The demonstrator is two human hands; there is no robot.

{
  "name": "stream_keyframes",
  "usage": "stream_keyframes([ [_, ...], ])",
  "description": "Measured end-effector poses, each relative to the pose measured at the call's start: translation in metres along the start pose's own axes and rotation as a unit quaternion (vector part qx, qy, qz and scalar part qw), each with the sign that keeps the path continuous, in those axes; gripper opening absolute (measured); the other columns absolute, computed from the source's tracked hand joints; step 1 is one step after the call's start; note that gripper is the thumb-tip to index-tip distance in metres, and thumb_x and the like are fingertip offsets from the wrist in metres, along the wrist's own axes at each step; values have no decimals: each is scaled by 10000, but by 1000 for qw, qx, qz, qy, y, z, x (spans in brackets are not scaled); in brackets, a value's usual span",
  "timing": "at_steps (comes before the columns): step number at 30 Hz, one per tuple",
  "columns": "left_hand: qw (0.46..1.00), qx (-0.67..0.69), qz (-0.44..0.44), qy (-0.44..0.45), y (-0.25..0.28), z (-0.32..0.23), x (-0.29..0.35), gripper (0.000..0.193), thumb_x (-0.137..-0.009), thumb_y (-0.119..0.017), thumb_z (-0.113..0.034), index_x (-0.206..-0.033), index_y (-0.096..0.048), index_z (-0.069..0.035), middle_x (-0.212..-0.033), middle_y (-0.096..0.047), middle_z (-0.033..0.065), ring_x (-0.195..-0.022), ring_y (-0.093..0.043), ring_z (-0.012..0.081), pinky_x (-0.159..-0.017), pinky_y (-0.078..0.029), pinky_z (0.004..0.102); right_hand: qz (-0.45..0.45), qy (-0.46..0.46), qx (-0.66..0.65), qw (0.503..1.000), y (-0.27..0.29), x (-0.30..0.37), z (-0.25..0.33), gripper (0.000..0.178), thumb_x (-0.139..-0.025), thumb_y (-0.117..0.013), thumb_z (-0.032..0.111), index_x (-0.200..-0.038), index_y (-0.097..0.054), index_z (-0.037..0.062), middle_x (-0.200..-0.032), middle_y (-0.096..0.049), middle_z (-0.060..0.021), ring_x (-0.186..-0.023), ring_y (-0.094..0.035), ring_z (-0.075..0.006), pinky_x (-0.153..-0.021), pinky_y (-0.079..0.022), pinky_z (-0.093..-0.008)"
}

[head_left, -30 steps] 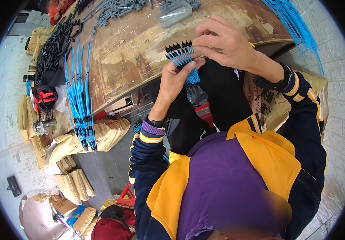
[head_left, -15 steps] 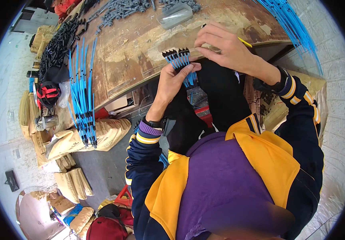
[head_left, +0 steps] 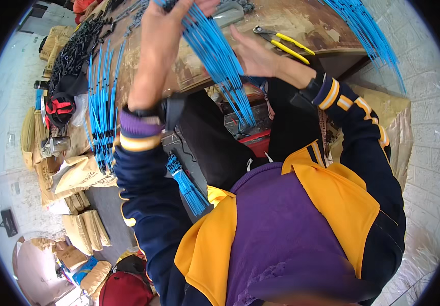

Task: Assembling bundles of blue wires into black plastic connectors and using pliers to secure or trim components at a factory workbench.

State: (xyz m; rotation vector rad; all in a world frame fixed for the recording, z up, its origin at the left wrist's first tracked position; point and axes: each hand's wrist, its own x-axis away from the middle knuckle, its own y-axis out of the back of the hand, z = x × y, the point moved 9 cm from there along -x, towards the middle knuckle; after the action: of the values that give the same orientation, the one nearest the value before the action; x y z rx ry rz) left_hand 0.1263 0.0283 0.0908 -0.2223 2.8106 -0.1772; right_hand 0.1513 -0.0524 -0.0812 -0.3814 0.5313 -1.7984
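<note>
My left hand (head_left: pixel 165 28) is raised at the top of the view, its fingers closed round the upper end of a bundle of thin blue rods (head_left: pixel 215 53) with black bands. The bundle slants down to the right, its lower ends hanging over the gap between my knees. Beside it, my right hand (head_left: pixel 254 55) is open, thumb stretched up and palm facing the rods. Some of its fingers are hidden behind the bundle. Cutting pliers with yellow handles (head_left: pixel 291 47) lie on the wooden table (head_left: pixel 327 38), beyond my right wrist.
More blue rods (head_left: pixel 102 107) lie across the table's left edge, others (head_left: pixel 370 35) overhang the far right corner. Another blue bundle (head_left: pixel 186 186) stands low by my left leg. Black parts (head_left: pixel 74 56) are heaped at the left, near a clear plastic tray (head_left: pixel 226 14). Brown sacks (head_left: pixel 85 173) lie left.
My left hand has lifted the blue bundle from above my lap up over the table. My right hand has let go of the pliers, now lying on the table, and moved down-left beside the rods.
</note>
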Motion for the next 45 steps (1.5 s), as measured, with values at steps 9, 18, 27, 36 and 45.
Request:
stream_keyframes([
  [9, 997, 30, 11, -72, 1, 4, 76, 197, -948, -559, -25, -1136, -559, 35, -1081, -680, 197, -928, -691, 254, -840, -558, 355, -38, 93, 58, 993, -30, 37, -55, 785, -966, -283, 651, -1422, -402, 23, -1308, -564, -145, -1169, -562, -204, -958, -457, -323],
  [18, 879, 320, -21, 354, 24, 73, 171, 241, -852, -671, -146, -1040, -657, 4, -1036, -695, 179, -886, -699, 293, -832, -561, 410, 49, 46, 304, 950, -7, 44, -105, 739, -1001, -279, 586, -1332, -461, -50, -1227, -597, -148, -1147, -542, -151, -888, -448, -265],
  [27, 993, 58, -86, -54, 73, 57, 112, 124, -933, -596, -103, -937, -651, 9, -1061, -666, 252, -827, -685, 282, -761, -548, 385, 55, 97, 263, 958, -36, 27, -45, 728, -1010, -266, 567, -1347, -457, -49, -1249, -584, -144, -1182, -529, -182, -1002, -386, -295],
  [36, 959, -256, 23, 121, 55, 54, 156, 135, -982, -554, -188, -1089, -484, -146, -1035, -674, 277, -846, -685, 432, -786, -552, 505, 102, -65, 284, 951, -54, 44, -70, 747, -1006, -242, 582, -1409, -416, -23, -1322, -547, -141, -1233, -504, -204, -1071, -347, -304],
  [45, 947, 262, -177, -59, 81, 63, 117, 342, -1001, -505, -176, -1332, -433, -128, -1229, -587, 278, -1048, -638, 411, -893, -525, 562, 99, 0, 78, 992, -59, 32, -67, 842, -963, -237, 664, -1444, -355, -17, -1387, -493, -177, -1266, -490, -253, -1086, -345, -364],
])
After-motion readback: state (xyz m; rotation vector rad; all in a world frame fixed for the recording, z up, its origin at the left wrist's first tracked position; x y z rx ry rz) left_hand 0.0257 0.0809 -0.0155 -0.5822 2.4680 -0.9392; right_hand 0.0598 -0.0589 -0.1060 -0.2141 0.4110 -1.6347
